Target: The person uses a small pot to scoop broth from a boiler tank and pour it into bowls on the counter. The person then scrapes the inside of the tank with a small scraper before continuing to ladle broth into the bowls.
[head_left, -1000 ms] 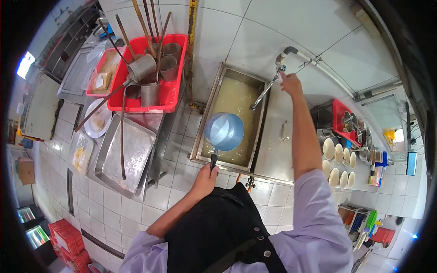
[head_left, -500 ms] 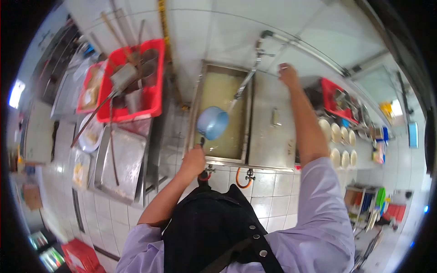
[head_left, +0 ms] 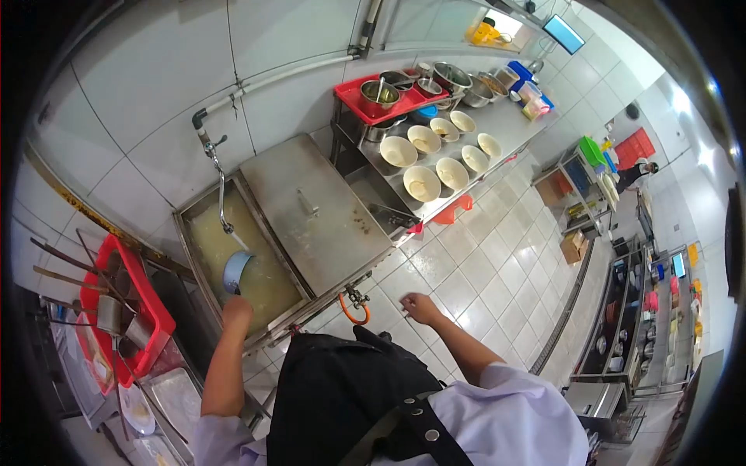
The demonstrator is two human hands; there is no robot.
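Note:
My left hand (head_left: 238,313) holds the black handle of a small blue saucepan (head_left: 236,271), tilted over the cloudy yellowish water (head_left: 271,292) in a steel basin. Just above the pan hangs the end of a metal faucet (head_left: 222,189). Away from the basin, my right hand (head_left: 420,308) hangs over the tiled floor, its fingers curled and what they hold, if anything, too small to make out. A steel lid (head_left: 311,233) with a handle covers the section beside the open basin.
Several pale bowls (head_left: 422,183) stand on a steel table to the right, beside a red tray (head_left: 369,106) of pots. On the left, a red bin (head_left: 155,322) holds long-handled metal strainers. A person (head_left: 639,172) stands far off at the right.
The view has swung right. My right hand has left the faucet's valve and come down to the right of the basin. The blue saucepan remains in my left hand, now more tilted.

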